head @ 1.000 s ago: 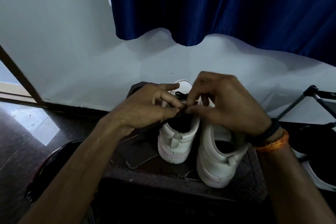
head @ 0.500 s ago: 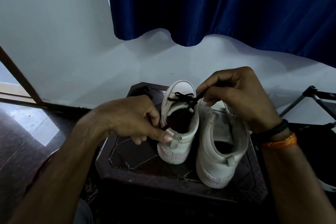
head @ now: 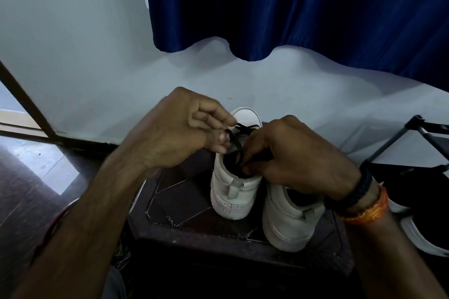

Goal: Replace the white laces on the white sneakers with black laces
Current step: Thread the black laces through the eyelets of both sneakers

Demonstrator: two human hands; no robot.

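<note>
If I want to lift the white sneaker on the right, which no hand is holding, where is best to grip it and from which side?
Probably the heel of the right sneaker, from the near side. It faces the person, its collar is open, and a pull tab stands there. The right hand hovers over its front, busy with the black lace.

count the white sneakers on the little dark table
2. The left sneaker stands heel toward the camera, both hands working its black lace; the right sneaker stands beside it, partly under the right wrist.
</note>
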